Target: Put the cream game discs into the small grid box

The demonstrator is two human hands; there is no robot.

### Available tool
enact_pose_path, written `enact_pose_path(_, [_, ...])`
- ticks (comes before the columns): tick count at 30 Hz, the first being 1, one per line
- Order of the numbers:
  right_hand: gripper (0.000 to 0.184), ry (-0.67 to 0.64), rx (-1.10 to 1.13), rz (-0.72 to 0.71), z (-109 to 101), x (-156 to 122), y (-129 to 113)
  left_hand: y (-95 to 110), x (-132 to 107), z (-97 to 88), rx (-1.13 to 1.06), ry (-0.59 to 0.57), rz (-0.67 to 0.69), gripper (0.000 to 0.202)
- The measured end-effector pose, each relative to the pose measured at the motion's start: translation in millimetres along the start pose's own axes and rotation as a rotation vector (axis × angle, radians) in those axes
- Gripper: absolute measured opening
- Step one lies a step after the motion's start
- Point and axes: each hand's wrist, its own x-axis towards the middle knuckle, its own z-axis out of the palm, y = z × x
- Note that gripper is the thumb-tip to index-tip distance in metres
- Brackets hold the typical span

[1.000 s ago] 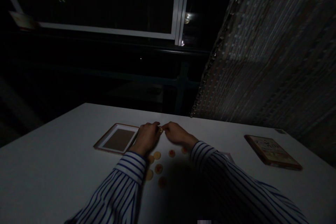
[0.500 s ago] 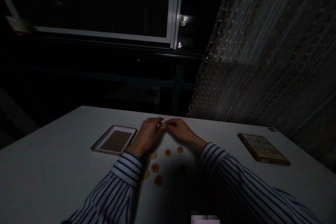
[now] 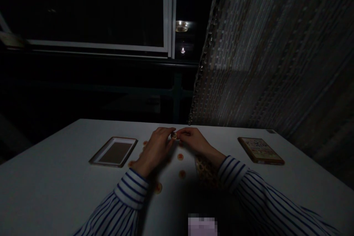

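Both my hands meet over the middle of a white table (image 3: 55,184) in dim light. My left hand (image 3: 155,149) and my right hand (image 3: 193,141) pinch one small round wooden disc (image 3: 173,135) between their fingertips, a little above the tabletop. Several similar round discs with red marks lie on the table below my hands, for example a disc (image 3: 180,156), a second disc (image 3: 181,174) and a third disc (image 3: 158,188). A patterned sheet (image 3: 206,171) lies under my right wrist. Both arms wear blue-and-white striped sleeves.
A shallow box tray (image 3: 113,152) with a white rim and brown inside lies to the left of my hands. A flat printed box (image 3: 260,150) lies at the right. Behind the table are a dark window (image 3: 96,11) and a woven curtain (image 3: 276,51).
The view has shifted, so everything sits further left in the picture. My hands stay joined on the small disc. More discs and the patterned sheet now show beneath them.
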Motion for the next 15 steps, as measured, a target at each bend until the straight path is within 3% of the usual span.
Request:
enact_pose_path(8, [0.015, 0.053, 0.092, -0.053, -21.6, -26.4, 5.4, 32.8, -5.9, 7.0, -0.024, -0.002, 0.005, 0.030])
enact_pose_path(15, [0.017, 0.120, 0.116, -0.030, -39.4, -57.7, 5.7, 56.9, -11.5, 24.5, -0.251, -0.014, -0.151, 0.033])
